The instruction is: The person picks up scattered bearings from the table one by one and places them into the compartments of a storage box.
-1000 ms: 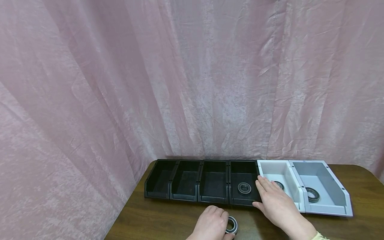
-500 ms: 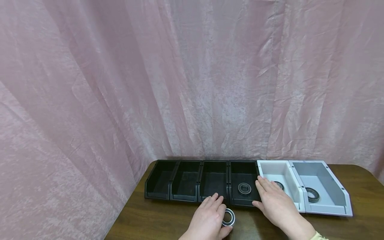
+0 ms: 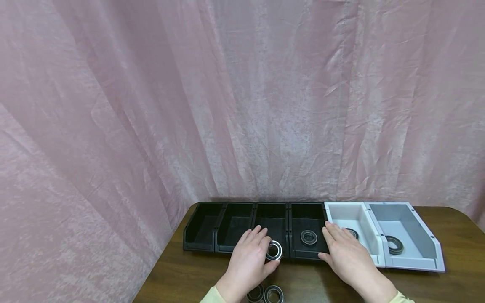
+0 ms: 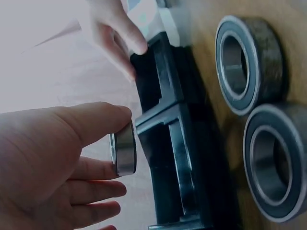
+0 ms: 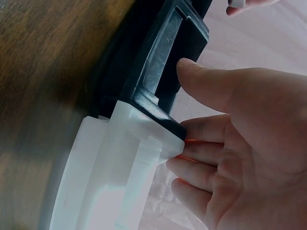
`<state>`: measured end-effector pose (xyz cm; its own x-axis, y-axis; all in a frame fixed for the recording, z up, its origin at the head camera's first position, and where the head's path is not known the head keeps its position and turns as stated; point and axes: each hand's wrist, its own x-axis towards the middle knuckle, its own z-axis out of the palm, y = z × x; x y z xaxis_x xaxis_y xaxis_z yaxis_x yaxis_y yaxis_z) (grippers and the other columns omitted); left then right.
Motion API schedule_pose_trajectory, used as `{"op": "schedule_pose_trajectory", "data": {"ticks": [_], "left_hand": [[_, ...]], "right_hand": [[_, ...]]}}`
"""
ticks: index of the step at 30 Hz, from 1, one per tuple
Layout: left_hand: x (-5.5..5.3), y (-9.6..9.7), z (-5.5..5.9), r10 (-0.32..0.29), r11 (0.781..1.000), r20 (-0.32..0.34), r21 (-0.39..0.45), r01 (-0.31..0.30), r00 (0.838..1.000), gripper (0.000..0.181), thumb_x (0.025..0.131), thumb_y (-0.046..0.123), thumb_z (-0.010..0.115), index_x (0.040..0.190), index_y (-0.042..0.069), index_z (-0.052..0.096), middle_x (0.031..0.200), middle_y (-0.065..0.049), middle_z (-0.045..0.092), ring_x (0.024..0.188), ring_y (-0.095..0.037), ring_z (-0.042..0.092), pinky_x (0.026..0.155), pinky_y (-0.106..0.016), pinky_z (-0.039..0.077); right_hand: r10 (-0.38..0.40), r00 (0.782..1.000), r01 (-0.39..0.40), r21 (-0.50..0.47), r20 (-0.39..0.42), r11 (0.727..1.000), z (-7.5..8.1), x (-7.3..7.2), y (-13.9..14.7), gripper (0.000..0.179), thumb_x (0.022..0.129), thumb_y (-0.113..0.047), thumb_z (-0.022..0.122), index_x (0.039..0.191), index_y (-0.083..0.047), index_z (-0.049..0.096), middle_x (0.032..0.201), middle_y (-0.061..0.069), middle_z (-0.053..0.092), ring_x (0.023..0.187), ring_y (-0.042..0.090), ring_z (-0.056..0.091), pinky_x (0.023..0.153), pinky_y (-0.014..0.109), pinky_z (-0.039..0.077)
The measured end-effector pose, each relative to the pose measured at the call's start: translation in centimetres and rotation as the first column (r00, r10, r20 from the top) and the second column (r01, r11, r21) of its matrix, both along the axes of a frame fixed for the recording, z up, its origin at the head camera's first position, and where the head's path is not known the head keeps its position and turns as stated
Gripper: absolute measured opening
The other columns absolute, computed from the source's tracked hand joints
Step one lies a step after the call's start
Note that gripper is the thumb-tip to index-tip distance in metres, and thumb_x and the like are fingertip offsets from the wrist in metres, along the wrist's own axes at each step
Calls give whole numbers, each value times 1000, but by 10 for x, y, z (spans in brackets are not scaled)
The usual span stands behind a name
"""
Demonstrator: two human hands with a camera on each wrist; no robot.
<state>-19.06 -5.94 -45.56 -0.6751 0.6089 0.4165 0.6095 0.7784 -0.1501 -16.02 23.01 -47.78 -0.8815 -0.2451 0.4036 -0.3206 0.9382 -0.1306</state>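
My left hand pinches a ball bearing between thumb and forefinger, its other fingers held out straight. It hovers by the front of the third black bin, counted from the left. My right hand rests with extended fingers on the rims where the fourth black bin meets the white bin. One bearing lies flat in that fourth bin. Another bearing, partly covered by my right hand, lies in the white bin. Two more bearings sit on the table below my left wrist.
A grey bin at the right end of the row holds a bearing, possibly stacked on another. Two black bins stand at the left end. The wooden table backs onto a pink curtain.
My left hand has lifted the bearing and carried it forward and left, to the third black bin. Two bearings on the table have come into view. My right hand has stayed put.
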Motion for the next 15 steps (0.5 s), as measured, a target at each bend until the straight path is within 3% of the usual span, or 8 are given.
{"op": "schedule_pose_trajectory", "data": {"ticks": [9, 15], "left_hand": [[-15, -2, 0, 2, 1000, -60, 27, 0, 998, 52, 87, 52, 93, 114, 10, 79, 136, -11, 76, 136, -31, 68, 116, -50, 53], [-25, -1, 4, 24, 999, -44, 28, -23, 999, 51, 89, 49, 92, 118, 9, 79, 139, -12, 75, 138, -31, 66, 117, -50, 52]], "right_hand": [[6, 1000, -6, 2, -14, 1000, 0, 0, 0, 71, 89, -30, 93, 138, 13, 67, 149, 32, 63, 139, 49, 60, 117, 62, 47], [3, 1000, -3, -2, -9, 1000, 0, 0, 0, 71, 89, -30, 93, 139, 13, 67, 149, 32, 62, 139, 49, 60, 117, 62, 47]]}}
